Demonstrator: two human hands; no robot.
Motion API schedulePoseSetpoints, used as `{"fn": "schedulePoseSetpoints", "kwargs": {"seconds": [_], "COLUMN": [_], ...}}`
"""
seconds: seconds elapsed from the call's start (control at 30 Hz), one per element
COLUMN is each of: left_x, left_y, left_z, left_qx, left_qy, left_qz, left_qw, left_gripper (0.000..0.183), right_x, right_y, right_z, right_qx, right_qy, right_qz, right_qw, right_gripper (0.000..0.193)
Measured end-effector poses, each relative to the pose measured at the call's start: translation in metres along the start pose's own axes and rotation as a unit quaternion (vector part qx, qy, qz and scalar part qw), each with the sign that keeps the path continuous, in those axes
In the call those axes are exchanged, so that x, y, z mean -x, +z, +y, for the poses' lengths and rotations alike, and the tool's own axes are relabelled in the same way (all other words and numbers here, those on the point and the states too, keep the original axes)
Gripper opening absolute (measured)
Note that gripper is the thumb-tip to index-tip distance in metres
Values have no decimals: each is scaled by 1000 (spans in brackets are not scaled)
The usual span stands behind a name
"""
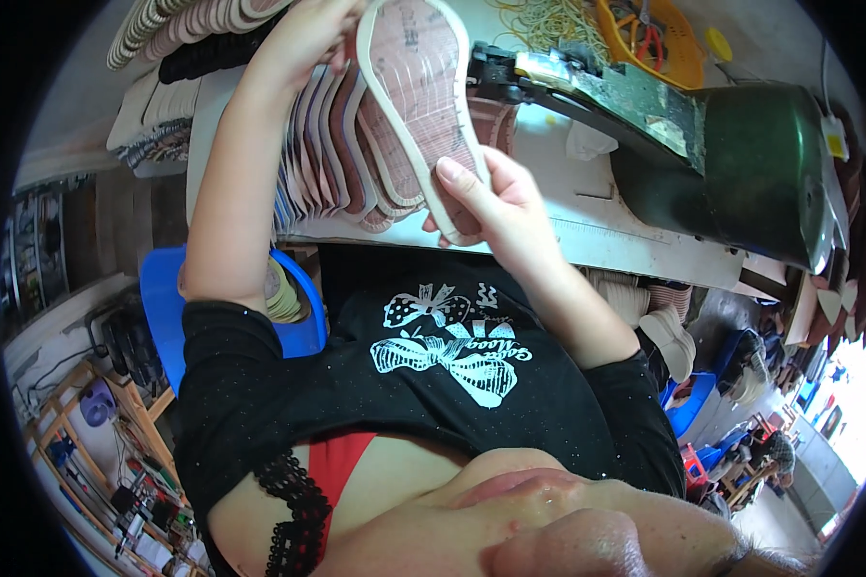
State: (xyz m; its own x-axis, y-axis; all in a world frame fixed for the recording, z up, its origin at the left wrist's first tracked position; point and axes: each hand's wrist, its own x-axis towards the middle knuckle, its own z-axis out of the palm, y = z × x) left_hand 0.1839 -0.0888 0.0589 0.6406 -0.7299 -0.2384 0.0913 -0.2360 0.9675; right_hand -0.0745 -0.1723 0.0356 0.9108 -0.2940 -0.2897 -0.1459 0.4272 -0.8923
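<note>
Above the table edge, a shoe insole point(421, 91) with a pinkish-brown striped face and a cream bound rim is held up at a slant. My right hand point(498, 202) grips its narrow lower end, thumb on the face and fingers behind. My left hand point(310, 37) is closed at the upper left edge of the insole; its fingertips are partly hidden. Just below and behind stands a leaning row of similar insoles point(325, 154) on the white table point(587, 207). To the right of the insole is the head of a dark green sewing machine point(659, 120).
An orange basket point(688, 67) with red-handled scissors point(652, 43) and a tangle of yellowish thread point(558, 29) lie behind the machine. Stacked insoles and fabric pieces point(159, 111) fill the far left. A blue bin point(159, 317) stands by my left elbow.
</note>
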Motion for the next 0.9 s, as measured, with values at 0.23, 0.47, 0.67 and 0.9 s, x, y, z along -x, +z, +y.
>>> {"fn": "schedulePoseSetpoints", "kwargs": {"seconds": [0.23, 0.47, 0.67, 0.9], "left_x": [100, 120, 124, 144], "left_y": [18, 33, 27, 66], "left_z": [-87, -105, -77, -43], "left_qx": [-589, -645, -379, -238], "left_qy": [125, 125, 107, 303], "left_qz": [93, 100, 81, 206], "left_qw": [793, 748, 916, 899], "left_gripper": [34, 22, 14, 12], "right_x": [-8, -5, 9, 27], "right_y": [-2, 6, 17, 38], "right_z": [54, 63, 54, 35], "right_qx": [458, 360, 278, 319], "right_qy": [-292, -156, -72, -297], "right_qz": [57, -72, -93, -41], "right_qw": [838, 917, 953, 899], "right_gripper": [40, 20, 53, 69]}}
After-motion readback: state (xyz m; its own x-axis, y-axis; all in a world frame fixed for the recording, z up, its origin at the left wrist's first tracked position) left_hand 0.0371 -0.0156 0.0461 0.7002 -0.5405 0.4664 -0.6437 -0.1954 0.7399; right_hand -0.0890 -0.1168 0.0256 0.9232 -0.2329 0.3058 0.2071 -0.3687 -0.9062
